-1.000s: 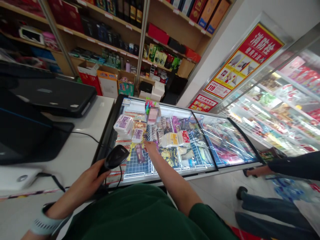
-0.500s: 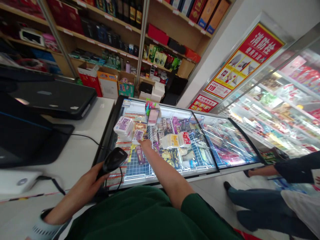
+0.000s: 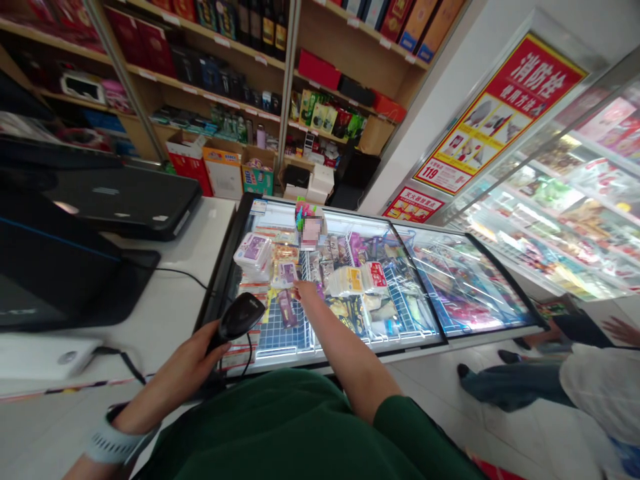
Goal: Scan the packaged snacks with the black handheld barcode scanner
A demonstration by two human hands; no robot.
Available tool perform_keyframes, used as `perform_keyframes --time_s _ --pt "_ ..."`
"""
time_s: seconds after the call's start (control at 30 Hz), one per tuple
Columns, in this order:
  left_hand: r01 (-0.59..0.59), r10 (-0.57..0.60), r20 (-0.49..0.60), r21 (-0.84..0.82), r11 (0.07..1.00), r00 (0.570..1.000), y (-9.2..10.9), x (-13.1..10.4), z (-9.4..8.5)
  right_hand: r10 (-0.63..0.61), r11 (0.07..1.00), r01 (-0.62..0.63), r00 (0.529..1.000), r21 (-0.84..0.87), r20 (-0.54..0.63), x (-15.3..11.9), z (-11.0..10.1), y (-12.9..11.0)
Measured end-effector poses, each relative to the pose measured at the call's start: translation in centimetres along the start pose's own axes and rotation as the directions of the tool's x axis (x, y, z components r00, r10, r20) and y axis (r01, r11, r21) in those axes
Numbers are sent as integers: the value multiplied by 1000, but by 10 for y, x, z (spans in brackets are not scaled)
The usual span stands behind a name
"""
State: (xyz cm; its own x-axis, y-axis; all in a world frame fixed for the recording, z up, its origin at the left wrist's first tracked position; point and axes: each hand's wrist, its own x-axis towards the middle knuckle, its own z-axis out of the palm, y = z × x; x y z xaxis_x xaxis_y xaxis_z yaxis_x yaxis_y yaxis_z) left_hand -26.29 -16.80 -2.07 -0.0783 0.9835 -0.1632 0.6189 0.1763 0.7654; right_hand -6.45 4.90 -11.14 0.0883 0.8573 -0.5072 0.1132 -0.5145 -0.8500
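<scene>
My left hand [image 3: 197, 353] is wrapped round the handle of a black barcode scanner [image 3: 243, 316], whose head points over the near left end of a glass-topped freezer [image 3: 280, 352]. Just beyond the scanner, the fingers of my right hand [image 3: 306, 291] are closed at the edge of a small white-and-purple package [image 3: 286, 273] above the glass. To its left stands a stack of white-and-purple packs [image 3: 255, 252]. Yellow-labelled packs [image 3: 346, 280] and a red-labelled pack [image 3: 375, 275] lie to the right. A round, colourful container [image 3: 305, 212] sits farther back, partly blurred out.
On the left, a white counter [image 3: 193, 250] carries dark checkout equipment [image 3: 65, 267] and a white box [image 3: 45, 357] with a cable. Shelves [image 3: 225, 47] of goods and cardboard boxes [image 3: 223, 173] line the back. At right, people [image 3: 595, 387] stand beside the freezer.
The view has shifted slightly, so most things appear farther right. My right hand and the small package have moved a little rightward over the glass. People at right have changed position.
</scene>
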Motion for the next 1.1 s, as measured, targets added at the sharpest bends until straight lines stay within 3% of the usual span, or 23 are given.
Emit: perform_keyframes --time_s 0.17,0.37,0.63,0.83,1.1 --pt "-7 7 -1 10 1000 1000 3 0 2 199 980 -198 980 -38 30 1 -19 6" --pt "-34 34 16 19 999 999 12 3 2 187 982 -186 982 -11 9 -7 -48 20" --pt "-92 89 61 34 995 994 34 9 6 -44 998 51 988 48 -145 -22 -89 35" --pt "-195 191 92 37 980 977 57 14 9 -236 966 254 941 46 -242 -37 -123 37" --pt "-311 298 141 77 947 944 81 22 17 -382 919 392 871 -32 -310 -65 -154 27"
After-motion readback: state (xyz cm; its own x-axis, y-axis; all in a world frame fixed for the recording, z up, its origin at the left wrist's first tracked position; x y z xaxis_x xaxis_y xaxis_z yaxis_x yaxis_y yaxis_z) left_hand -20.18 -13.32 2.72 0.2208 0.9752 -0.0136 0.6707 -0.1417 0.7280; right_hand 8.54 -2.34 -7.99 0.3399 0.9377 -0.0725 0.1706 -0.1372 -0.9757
